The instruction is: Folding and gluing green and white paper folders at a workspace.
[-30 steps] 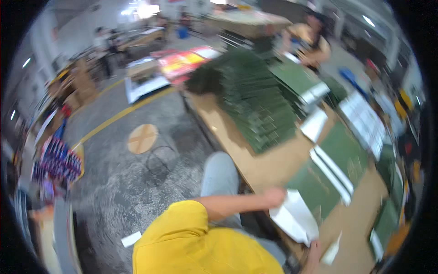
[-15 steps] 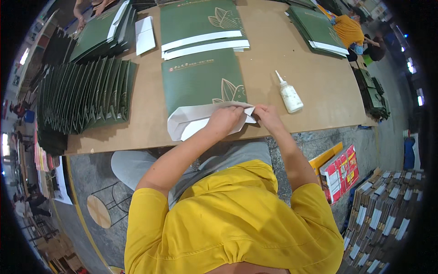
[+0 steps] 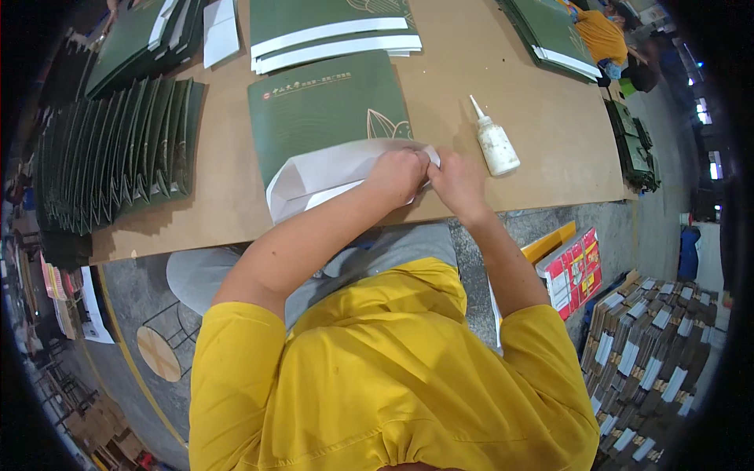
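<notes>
A green paper bag (image 3: 314,114) with gold leaf print lies on the table in front of me, its white-lined end (image 3: 322,173) opened out toward my body. My left hand (image 3: 399,174) is closed on the right part of that white end, its fingers curled over the paper. Right beside it, my right hand (image 3: 458,182) pinches the bag's right corner, thumb close to the left fingers. The hands hide the corner fold. To the right stands apart a white glue bottle (image 3: 498,149) lying with its thin nozzle pointing away from me.
Flat green bags with white edges (image 3: 330,39) lie at the far middle. Folded bags (image 3: 118,149) stand packed at the left, and another pile (image 3: 550,39) is far right. A white card (image 3: 221,31) lies far left. Stacked bundles (image 3: 644,353) and a stool (image 3: 159,353) stand on the floor.
The view has shifted, so the table sits higher and further left. My hands have drawn together at the bag's right corner, and its white flap there is now mostly covered.
</notes>
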`<state>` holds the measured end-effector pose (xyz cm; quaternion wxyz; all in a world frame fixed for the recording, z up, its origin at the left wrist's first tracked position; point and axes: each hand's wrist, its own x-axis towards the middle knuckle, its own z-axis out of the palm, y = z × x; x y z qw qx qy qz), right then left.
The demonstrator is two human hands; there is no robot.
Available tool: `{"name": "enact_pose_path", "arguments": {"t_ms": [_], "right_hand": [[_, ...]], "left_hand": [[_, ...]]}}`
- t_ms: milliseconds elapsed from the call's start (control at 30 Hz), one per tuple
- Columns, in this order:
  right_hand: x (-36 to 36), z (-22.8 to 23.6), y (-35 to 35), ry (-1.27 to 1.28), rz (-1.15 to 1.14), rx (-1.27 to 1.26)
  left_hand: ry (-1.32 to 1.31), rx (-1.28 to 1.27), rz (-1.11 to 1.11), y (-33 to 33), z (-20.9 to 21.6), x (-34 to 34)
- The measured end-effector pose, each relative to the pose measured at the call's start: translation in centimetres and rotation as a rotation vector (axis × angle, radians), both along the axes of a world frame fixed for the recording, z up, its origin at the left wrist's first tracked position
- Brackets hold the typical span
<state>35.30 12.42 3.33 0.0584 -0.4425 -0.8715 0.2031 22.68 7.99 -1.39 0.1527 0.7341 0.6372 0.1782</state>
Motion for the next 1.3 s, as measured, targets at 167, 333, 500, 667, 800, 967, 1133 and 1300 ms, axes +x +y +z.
{"name": "enact_pose_path", "arguments": {"t_ms": [167,333,500,667,800,967,1133,1300], "right_hand": [[-1.3,-1.0,-0.8,-0.051,-0.021,0.161],[0.0,0.0,2.0,0.045,0.004,-0.205],[-0.8,-4.0,1.4,0.852,-0.038,-0.828],[-4.3,-7.5,-1.4,0.154,0.329,0.057],[-5.0,-7.3,-3.2,-0.057,0.324,0.299],[-6.4,-7.6,-3.6,-0.052,0.228,0.257],[-5.1,-7.6,-2.4,0.080,0.179,0.222],[-2.1,-3.2,2.8,0.315,0.130,-0.351]], "left_hand": [[0.033,-0.001,0.051,-1.4,-1.5,-0.2],[-0.006,0.200,0.022,-2.2,-2.2,-0.8],[0.128,-0.035,0.049,-2.1,-2.0,0.3],[-0.128,0.130,-0.090,-9.5,-1.3,-1.6],[-0.082,0.314,0.300,-14.8,3.6,-6.8],[0.153,0.157,0.652,-12.6,-3.2,-8.1],[0.240,0.023,0.621,-11.7,-3.6,-8.1],[-0.052,0.051,0.482,-13.4,-2.5,-14.4]]}}
